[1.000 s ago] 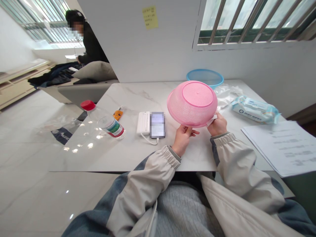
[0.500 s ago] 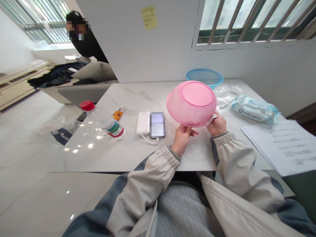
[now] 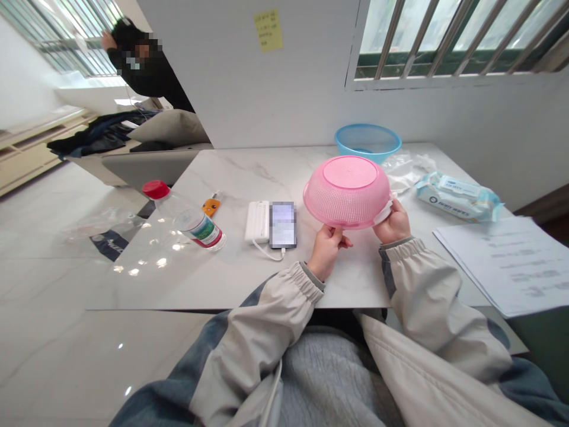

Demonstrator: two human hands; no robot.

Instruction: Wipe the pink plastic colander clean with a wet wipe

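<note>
A pink mesh plastic basket (image 3: 349, 193) is held upside down over the table, its flat base facing up. My left hand (image 3: 325, 252) pinches the near rim between thumb and fingers. At the right side of the rim is my right hand (image 3: 393, 224), closed on a white wipe (image 3: 386, 209) pressed against the basket. Part of the wipe is hidden by the fingers and rim. Behind the pink basket stands a blue basket (image 3: 368, 140), open side up.
A wet wipes pack (image 3: 460, 197) and papers (image 3: 511, 261) lie right; crumpled clear plastic (image 3: 406, 169) is behind. To the left are a phone (image 3: 283, 225), a white power bank (image 3: 256, 222), an orange trinket (image 3: 211, 206) and a red-capped bottle (image 3: 195, 225). Another person (image 3: 142, 65) is far left.
The pink basket has tipped slightly and sunk a little, so its base looks flatter to me. Both hands keep their grip. The other person has shifted, with a raised hand now showing.
</note>
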